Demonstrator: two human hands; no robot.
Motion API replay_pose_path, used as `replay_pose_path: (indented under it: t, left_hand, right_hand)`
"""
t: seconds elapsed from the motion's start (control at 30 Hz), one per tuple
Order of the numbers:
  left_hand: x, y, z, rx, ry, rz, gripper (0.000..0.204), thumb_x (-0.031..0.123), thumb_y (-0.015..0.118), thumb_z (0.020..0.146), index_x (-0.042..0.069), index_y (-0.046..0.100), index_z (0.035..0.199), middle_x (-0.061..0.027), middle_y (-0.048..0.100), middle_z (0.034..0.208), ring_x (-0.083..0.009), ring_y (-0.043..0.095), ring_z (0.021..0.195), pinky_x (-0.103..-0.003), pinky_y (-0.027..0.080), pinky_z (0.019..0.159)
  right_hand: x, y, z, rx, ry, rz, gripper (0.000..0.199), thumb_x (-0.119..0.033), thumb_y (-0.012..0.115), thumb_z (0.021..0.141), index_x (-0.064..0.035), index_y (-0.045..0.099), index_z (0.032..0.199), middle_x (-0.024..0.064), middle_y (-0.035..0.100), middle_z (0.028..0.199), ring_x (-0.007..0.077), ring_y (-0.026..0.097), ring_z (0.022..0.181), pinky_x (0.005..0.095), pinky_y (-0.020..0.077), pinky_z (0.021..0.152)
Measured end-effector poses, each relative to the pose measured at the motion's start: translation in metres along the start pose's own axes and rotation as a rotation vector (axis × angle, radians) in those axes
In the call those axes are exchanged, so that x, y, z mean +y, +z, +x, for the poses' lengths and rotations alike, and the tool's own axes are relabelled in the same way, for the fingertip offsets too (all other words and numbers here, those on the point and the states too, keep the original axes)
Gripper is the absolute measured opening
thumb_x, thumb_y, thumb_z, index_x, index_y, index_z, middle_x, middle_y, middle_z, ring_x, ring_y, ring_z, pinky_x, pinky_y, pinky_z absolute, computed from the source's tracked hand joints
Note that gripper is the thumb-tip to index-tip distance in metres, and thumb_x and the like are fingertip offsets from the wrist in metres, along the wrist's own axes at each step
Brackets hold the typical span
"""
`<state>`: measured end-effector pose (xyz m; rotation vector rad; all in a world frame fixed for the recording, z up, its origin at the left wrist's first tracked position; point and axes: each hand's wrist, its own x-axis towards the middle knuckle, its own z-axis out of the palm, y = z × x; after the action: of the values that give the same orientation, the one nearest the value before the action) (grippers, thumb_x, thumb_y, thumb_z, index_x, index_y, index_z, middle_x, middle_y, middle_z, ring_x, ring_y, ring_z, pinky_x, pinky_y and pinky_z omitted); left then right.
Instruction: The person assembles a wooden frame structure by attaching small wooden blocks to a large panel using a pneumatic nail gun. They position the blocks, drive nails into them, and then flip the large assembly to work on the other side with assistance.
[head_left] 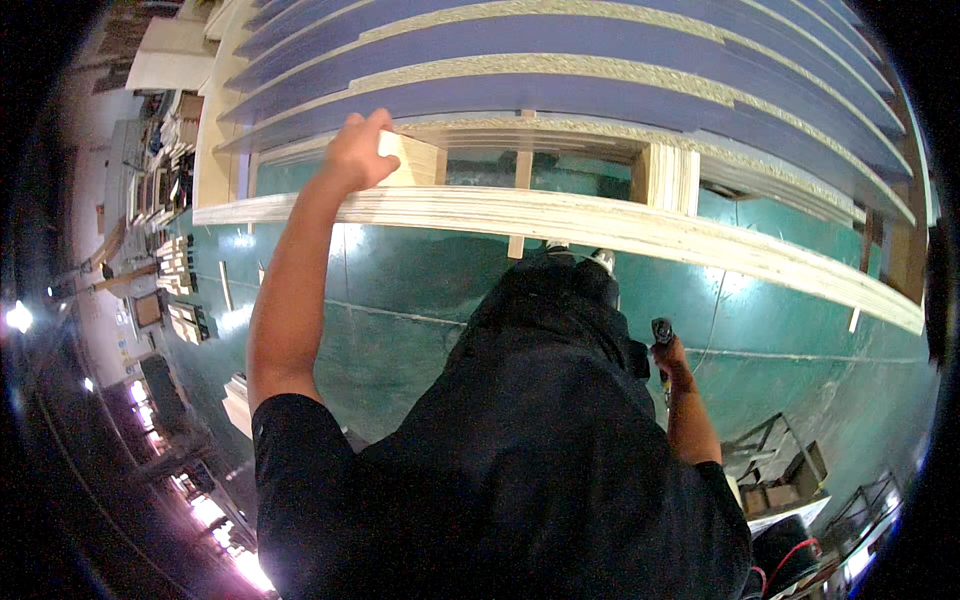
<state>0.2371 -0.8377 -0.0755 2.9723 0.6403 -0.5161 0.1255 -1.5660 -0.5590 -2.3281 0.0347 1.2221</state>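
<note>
My left hand [360, 152] is closed on the end of a pale wooden block [412, 162], fingers over its top and thumb along its side. That block stands between a long plywood rail [540, 211] on the near side and a large wooden frame. Boards with blue-grey faces and rough chipboard edges [540, 66] run in rows across the frame. Low at my right side, my right hand [672, 357] is wrapped round a dark hand-held tool [661, 332]. Its exact kind is too small to make out.
A second block [672, 180] sits against the rail farther right. A thin slat [524, 165] crosses beneath the rail. Green floor [390, 270] surrounds my feet. Stacked timber pieces [172, 160] stand at the left; a crate of wooden pieces [790, 490] is at the lower right.
</note>
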Motion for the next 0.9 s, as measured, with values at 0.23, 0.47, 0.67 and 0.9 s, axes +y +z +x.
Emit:
replay_pose_path:
  t: [0.23, 0.47, 0.67, 0.9]
  left_hand:
    - [-0.009, 0.004, -0.005, 0.075, 0.142, 0.051, 0.046, 0.024, 0.078, 0.075, 0.006, 0.057, 0.113, -0.0252, 0.061, 0.108, -0.0444, 0.06, 0.106, -0.051, 0.049, 0.089]
    - [-0.004, -0.005, -0.011, 0.074, 0.171, 0.053, 0.042, 0.024, 0.078, 0.078, 0.002, 0.059, 0.109, -0.023, 0.066, 0.1, -0.0394, 0.065, 0.098, -0.047, 0.051, 0.085]
    - [0.002, 0.0, -0.015, 0.107, 0.196, 0.064, 0.035, 0.024, 0.077, 0.084, 0.001, 0.059, 0.105, -0.0189, 0.07, 0.091, -0.0278, 0.067, 0.084, -0.041, 0.051, 0.078]
    - [0.001, 0.001, 0.004, -0.003, 0.009, -0.073, 0.027, 0.021, 0.074, 0.09, 0.012, 0.056, 0.108, -0.0026, 0.059, 0.078, -0.0174, 0.057, 0.072, -0.039, 0.043, 0.049]
  right_hand:
    - [-0.018, 0.034, -0.029, 0.17, 0.058, 0.24, 0.048, -0.018, 0.078, 0.083, -0.0039, 0.06, 0.125, 0.0135, 0.071, 0.089, 0.0275, 0.07, 0.076, 0.0452, 0.0547, 0.065]
    - [-0.078, 0.074, -0.109, 0.256, 0.209, 0.36, 0.05, -0.022, 0.073, 0.078, -0.0052, 0.06, 0.124, 0.0247, 0.07, 0.113, 0.0483, 0.065, 0.108, 0.0514, 0.053, 0.087]
    - [-0.07, 0.173, -0.151, 0.316, 0.243, 0.379, 0.051, -0.017, 0.074, 0.08, -0.0059, 0.058, 0.127, 0.0239, 0.071, 0.109, 0.0473, 0.066, 0.106, 0.0494, 0.0526, 0.084]
    - [-0.053, 0.268, -0.21, 0.261, 0.315, 0.459, 0.055, -0.017, 0.075, 0.08, -0.0048, 0.059, 0.13, 0.0259, 0.072, 0.11, 0.0456, 0.067, 0.108, 0.05, 0.0535, 0.089]
